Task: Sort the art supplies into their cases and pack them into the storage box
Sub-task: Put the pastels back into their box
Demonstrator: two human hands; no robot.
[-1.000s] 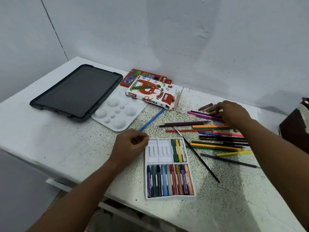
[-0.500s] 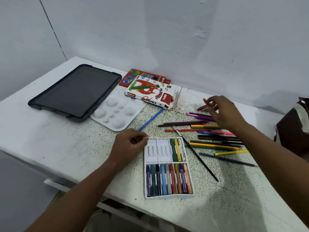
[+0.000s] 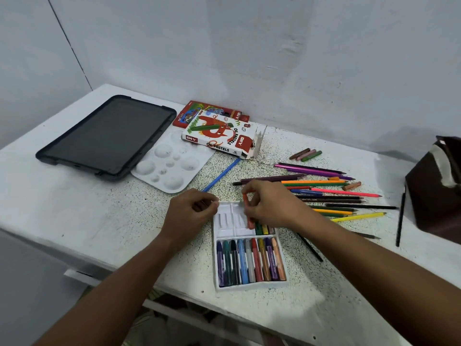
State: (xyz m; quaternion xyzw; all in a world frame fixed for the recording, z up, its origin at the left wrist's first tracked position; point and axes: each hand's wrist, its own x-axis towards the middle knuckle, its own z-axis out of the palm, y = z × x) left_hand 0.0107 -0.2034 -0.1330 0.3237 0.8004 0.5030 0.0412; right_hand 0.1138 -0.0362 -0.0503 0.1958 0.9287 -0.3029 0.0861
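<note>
A white pastel tray (image 3: 225, 227) lies at the table's front; its near row is full of oil pastels (image 3: 250, 260), its far row holds a few at the right. My right hand (image 3: 270, 207) pinches an orange-red pastel (image 3: 248, 212) over the far row. My left hand (image 3: 193, 212) rests curled against the tray's far left corner; what its fingers hold cannot be made out. Three loose pastels (image 3: 306, 154) lie further back. Coloured pencils (image 3: 321, 189) are spread to the right. The oil pastels box (image 3: 219, 136) lies open-ended behind.
A dark tablet (image 3: 107, 137) and a white paint palette (image 3: 172, 163) lie at the left. A blue pencil (image 3: 220, 174) lies between palette and tray. A red pencil box (image 3: 199, 111) sits under the pastel box. A brown box (image 3: 436, 188) stands at the right edge.
My right hand picked an orange-red pastel from the loose group at the back and brought it forward to the tray's far row. My left hand stayed at the tray's corner.
</note>
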